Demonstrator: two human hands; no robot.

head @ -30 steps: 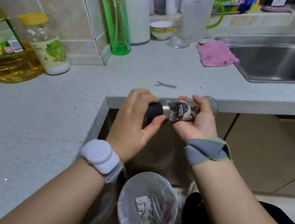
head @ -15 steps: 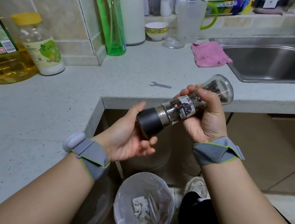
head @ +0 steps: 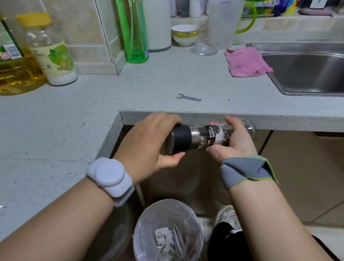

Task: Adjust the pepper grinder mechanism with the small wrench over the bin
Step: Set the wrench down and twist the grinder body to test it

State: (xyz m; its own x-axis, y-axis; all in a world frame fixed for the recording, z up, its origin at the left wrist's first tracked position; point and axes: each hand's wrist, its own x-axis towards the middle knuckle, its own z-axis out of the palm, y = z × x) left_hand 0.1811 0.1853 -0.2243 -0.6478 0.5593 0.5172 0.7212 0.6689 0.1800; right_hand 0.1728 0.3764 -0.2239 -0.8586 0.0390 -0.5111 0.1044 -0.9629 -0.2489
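Left hand (head: 148, 142) wrapped over the black cap end of the pepper grinder (head: 203, 137), fingers curled across the top, thumb pressed in underneath. Right hand (head: 233, 141) cupped palm-up beneath the clear glass body, fingers closed around it, thumb lifted at the far side. Held lying roughly level, cap toward the left, just in front of the counter edge and above the bin (head: 167, 239) (lined with a clear bag, crumpled paper inside) on the floor below. Small wrench (head: 188, 98) flat on the countertop (head: 56, 129), untouched, just beyond the hands and apart from both. Farther back: pink cloth (head: 246, 62) beside the sink (head: 321, 69), green bottle (head: 132, 23) upright by the tiled wall.
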